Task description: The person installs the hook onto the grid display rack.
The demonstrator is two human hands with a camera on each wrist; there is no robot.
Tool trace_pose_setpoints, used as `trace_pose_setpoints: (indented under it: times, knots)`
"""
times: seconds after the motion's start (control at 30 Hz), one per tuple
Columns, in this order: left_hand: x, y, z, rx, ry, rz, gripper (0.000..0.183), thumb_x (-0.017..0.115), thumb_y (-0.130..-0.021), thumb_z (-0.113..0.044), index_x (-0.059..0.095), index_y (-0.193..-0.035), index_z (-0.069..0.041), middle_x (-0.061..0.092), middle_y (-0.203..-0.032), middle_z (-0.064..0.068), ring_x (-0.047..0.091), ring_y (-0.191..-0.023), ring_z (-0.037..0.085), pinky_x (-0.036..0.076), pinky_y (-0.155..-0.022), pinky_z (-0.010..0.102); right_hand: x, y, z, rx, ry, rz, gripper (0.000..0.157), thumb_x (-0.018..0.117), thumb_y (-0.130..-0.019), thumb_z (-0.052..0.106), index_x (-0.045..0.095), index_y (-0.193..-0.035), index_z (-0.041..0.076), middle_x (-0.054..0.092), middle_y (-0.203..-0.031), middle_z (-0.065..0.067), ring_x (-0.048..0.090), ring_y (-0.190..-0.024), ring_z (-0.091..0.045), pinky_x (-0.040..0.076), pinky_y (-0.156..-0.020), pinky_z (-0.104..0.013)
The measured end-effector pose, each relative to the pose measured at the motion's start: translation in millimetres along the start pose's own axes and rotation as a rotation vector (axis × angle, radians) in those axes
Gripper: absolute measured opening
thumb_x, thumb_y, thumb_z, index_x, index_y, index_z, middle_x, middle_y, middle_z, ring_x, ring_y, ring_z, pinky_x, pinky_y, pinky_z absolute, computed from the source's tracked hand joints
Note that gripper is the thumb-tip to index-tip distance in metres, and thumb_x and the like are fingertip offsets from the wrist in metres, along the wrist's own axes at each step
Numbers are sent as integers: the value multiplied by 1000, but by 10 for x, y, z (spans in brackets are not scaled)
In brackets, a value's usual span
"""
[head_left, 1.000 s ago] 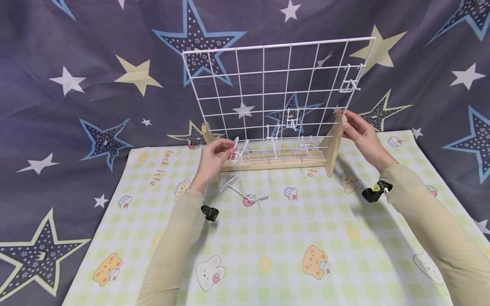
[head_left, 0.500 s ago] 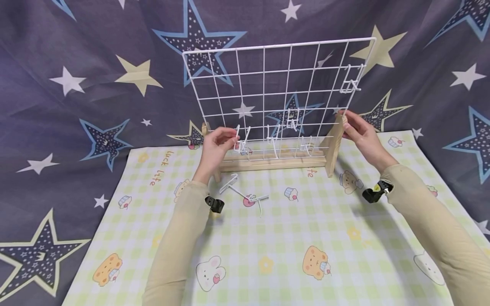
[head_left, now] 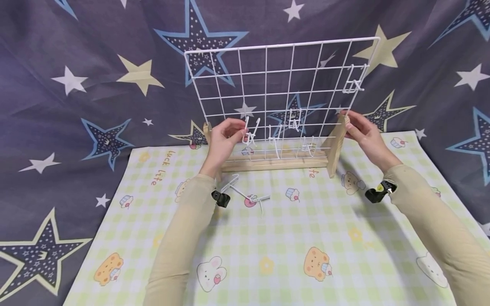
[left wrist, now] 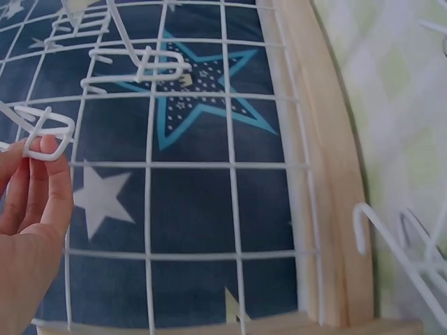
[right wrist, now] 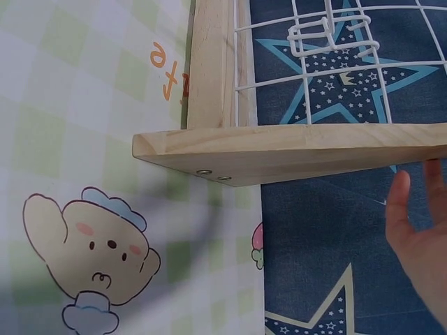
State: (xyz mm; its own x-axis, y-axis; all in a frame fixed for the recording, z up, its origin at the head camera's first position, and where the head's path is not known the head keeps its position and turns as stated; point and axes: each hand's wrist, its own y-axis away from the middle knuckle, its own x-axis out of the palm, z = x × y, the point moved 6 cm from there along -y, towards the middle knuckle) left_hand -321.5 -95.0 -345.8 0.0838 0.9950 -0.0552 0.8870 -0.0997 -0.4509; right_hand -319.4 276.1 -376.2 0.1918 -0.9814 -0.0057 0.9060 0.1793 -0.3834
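Note:
My left hand (head_left: 225,140) pinches a white wire hook (head_left: 250,137) by its base, close in front of the lower left of a white wire grid panel (head_left: 266,72). In the left wrist view the hook (left wrist: 50,156) sits between thumb and fingertips, overlapping the grid's wires. My right hand (head_left: 364,135) grips the upper end of the stand's wooden side piece (head_left: 335,146), thumb in front and fingers partly hidden behind it. The panel stands upright, leaning back slightly, in this wooden base (head_left: 273,164).
Several like hooks hang on the grid, among them a low middle hook (head_left: 275,140) and an upper right hook (head_left: 353,86). Loose hooks (head_left: 240,192) lie on the checked tablecloth (head_left: 291,229) before the stand. A star-patterned curtain (head_left: 153,106) rises behind.
My left hand has moved up and to the right along the grid, carrying the hook. The right hand keeps its place on the wooden side piece.

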Motion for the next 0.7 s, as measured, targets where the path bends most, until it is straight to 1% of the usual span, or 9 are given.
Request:
trace_pose_setpoints:
  times: [0.07, 0.13, 0.3, 0.4, 0.43, 0.57, 0.63, 0.67, 0.7]
  knots:
    - [43, -34, -26, 8, 22, -5, 17, 64, -86, 13, 62, -102, 16, 68, -89, 18, 65, -74, 17, 58, -70, 30, -6, 0, 9, 7, 17, -7, 39, 52, -100, 7, 51, -139, 4, 54, -136, -5, 53, -115, -10, 50, -86, -18]
    - [82, -70, -50, 18, 40, -13, 17, 63, -86, 14, 62, -103, 16, 68, -89, 17, 66, -75, 20, 58, -71, 34, -6, 2, 13, 16, 36, -9, 40, 53, -100, 8, 51, -139, 5, 54, -135, -2, 53, -115, -9, 50, -86, -17]
    - [171, -136, -96, 43, 79, -29, 17, 62, -86, 16, 60, -102, 17, 67, -92, 26, 67, -76, 24, 58, -73, 42, -4, 16, 19, 20, 32, -9, 39, 53, -100, 8, 51, -139, 6, 55, -134, -2, 53, -115, -10, 50, -86, -17]
    - [193, -148, -106, 57, 100, -60, 17, 62, -84, 19, 59, -101, 19, 65, -93, 30, 67, -75, 22, 59, -72, 40, -4, 13, 19, 9, -1, -1, 39, 52, -100, 6, 51, -138, 5, 56, -133, -3, 54, -115, -12, 50, -87, -18]
    - [195, -148, -105, 59, 102, -73, 17, 62, -84, 19, 59, -101, 19, 65, -92, 31, 67, -75, 21, 59, -71, 37, -4, 11, 18, 4, -10, 3, 38, 52, -100, 6, 51, -138, 4, 57, -132, -4, 54, -114, -13, 50, -87, -18]
    - [194, -142, -95, 58, 99, -127, 17, 62, -83, 20, 60, -100, 18, 67, -90, 26, 66, -74, 17, 59, -70, 36, -2, 2, 16, -7, -32, 8, 38, 51, -100, 5, 52, -137, 4, 58, -130, -4, 54, -114, -15, 50, -87, -19]
    - [194, -140, -88, 51, 93, -148, 17, 63, -83, 18, 61, -100, 18, 68, -88, 21, 66, -73, 14, 58, -71, 41, -2, 0, 15, -12, -37, 9, 38, 51, -100, 4, 52, -138, 4, 57, -130, -5, 54, -113, -16, 51, -87, -19]
    - [194, -139, -82, 41, 103, -159, 16, 63, -84, 18, 61, -100, 18, 69, -87, 20, 66, -72, 14, 58, -72, 43, -2, -1, 15, -13, -38, 7, 38, 51, -100, 4, 52, -137, 4, 57, -130, -5, 55, -113, -16, 51, -87, -19]
    - [192, -136, -76, 33, 104, -171, 16, 63, -84, 18, 61, -99, 18, 69, -86, 18, 66, -71, 14, 58, -71, 42, -2, -2, 15, -12, -37, 6, 38, 51, -100, 4, 52, -137, 4, 57, -130, -5, 55, -112, -15, 51, -87, -19]
